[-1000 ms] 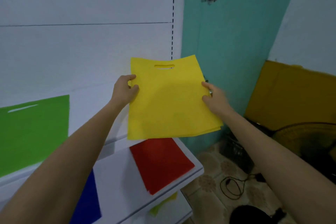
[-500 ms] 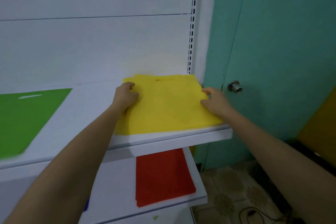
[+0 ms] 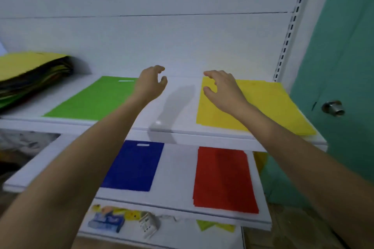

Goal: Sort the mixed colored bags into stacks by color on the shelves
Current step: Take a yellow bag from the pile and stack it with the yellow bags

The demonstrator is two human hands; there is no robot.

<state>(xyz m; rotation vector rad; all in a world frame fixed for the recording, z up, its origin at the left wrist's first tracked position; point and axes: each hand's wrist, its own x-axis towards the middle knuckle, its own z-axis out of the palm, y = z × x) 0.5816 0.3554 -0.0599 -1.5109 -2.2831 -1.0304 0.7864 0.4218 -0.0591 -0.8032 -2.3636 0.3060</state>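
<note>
A yellow bag stack (image 3: 261,105) lies flat at the right end of the upper shelf (image 3: 178,107). A green bag (image 3: 95,99) lies to its left on the same shelf. On the lower shelf (image 3: 178,170) rest a blue bag (image 3: 133,166) and a red bag stack (image 3: 222,178). A thick mixed pile of bags (image 3: 30,73), yellow on top, sits at the far left of the upper shelf. My left hand (image 3: 149,83) hovers over the bare gap between green and yellow, fingers loosely curled, holding nothing. My right hand (image 3: 222,89) hangs relaxed above the yellow stack's left edge.
A teal door (image 3: 342,46) with a metal knob (image 3: 333,107) stands right of the shelving. A slotted white upright (image 3: 291,26) marks the shelf's right end. The bottom shelf holds small packets and a box (image 3: 107,221).
Both hands let go of the yellow bag, which now lies on the upper shelf, and drew back and leftward. The view swung left, bringing the mixed pile and the blue bag into sight.
</note>
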